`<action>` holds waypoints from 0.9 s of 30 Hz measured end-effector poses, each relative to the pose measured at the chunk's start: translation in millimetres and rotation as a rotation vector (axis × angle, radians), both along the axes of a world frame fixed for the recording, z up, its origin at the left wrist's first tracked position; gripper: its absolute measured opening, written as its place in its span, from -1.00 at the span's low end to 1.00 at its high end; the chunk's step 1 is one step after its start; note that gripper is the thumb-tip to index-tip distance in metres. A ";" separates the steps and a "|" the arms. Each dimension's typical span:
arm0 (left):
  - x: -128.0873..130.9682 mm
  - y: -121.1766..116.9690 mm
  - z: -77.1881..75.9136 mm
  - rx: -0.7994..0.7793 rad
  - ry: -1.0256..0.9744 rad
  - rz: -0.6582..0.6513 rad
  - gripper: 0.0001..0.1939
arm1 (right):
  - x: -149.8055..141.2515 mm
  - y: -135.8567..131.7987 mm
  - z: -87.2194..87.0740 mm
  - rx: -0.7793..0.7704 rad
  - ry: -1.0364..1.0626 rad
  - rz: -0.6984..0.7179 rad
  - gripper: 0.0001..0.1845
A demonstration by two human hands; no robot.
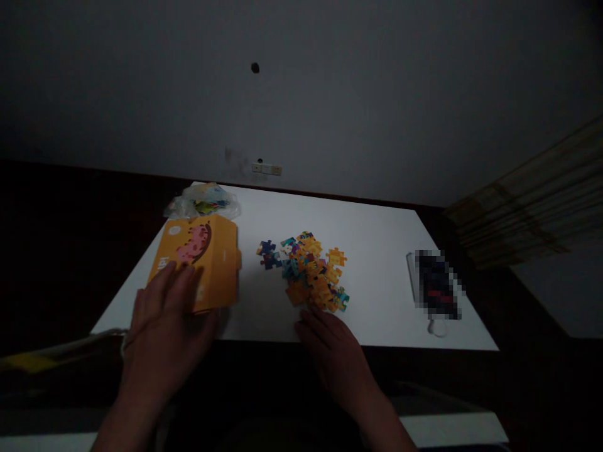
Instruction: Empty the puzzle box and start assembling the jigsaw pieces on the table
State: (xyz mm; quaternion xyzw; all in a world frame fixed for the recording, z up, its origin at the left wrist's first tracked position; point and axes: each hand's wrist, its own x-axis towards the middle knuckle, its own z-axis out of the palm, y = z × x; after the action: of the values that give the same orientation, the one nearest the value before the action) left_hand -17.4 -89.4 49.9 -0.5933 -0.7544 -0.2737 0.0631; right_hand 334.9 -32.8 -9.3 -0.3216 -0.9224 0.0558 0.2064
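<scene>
White table [372, 251] bears all items; yellow box [221, 263] at its left end, left hand [162, 320] over the near side, fingers touching, firm grasp not determinable; puzzle pieces [313, 270] heaped mid-table, right hand [330, 339] at the near edge of the heap, fingers together, grasp not determinable

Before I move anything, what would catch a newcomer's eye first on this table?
Most likely the heap of jigsaw pieces, mostly yellow with some blue and teal, in the middle of the white tabletop. Next, the bright orange box with a pink animal picture, left of the heap with the left hand on it. The right hand is at the heap's near edge.
</scene>
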 end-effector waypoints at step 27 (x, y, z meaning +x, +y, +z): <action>-56.4 -18.5 -16.9 0.270 -0.308 0.156 -0.57 | -24.4 50.3 -8.6 -0.126 0.333 -0.093 -0.62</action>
State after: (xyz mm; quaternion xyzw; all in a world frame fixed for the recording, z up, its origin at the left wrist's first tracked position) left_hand -73.8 -107.8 32.9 -0.4704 -0.7554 -0.4537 0.0469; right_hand 310.5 17.5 -18.0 -0.3625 -0.8542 0.1561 0.3383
